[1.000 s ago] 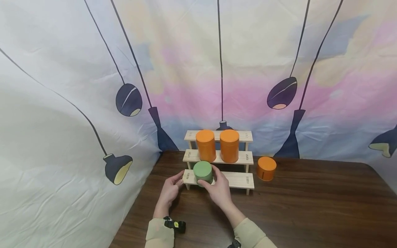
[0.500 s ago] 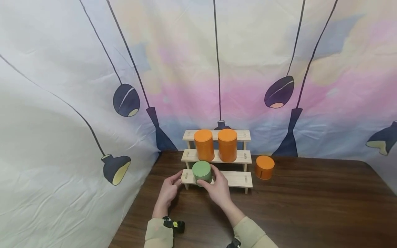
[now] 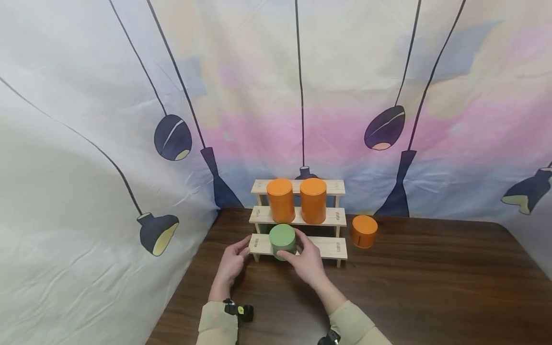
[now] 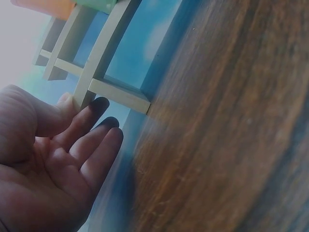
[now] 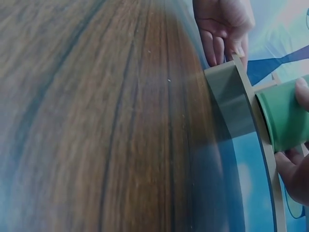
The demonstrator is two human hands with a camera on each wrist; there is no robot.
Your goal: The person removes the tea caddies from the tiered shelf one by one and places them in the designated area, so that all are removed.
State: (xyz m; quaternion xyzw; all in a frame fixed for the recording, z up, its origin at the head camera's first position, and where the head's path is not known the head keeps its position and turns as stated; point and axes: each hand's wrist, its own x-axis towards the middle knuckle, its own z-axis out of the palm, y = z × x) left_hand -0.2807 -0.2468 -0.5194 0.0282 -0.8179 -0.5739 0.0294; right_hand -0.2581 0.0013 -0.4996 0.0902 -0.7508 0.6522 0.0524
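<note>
Right hand (image 3: pixel 309 264), half closed, holds the green tin (image 3: pixel 282 235) on the lowest shelf (image 3: pixel 329 247), and left hand (image 3: pixel 231 263) pinches this shelf's end at nine o'clock, where a sudden pull could topple the tin.

You have: short orange tin (image 3: pixel 364 232) upright near the desk's (image 3: pixel 409 278) back edge; two taller orange tins (image 3: pixel 313 202) side by side leftward; lamp-printed cloth (image 3: pixel 258 96) behind.

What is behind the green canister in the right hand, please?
Behind the green canister, one step up on the middle shelf, stands the left tall orange canister. In the head view, the bottom shelf directly behind the green canister is covered.
</note>
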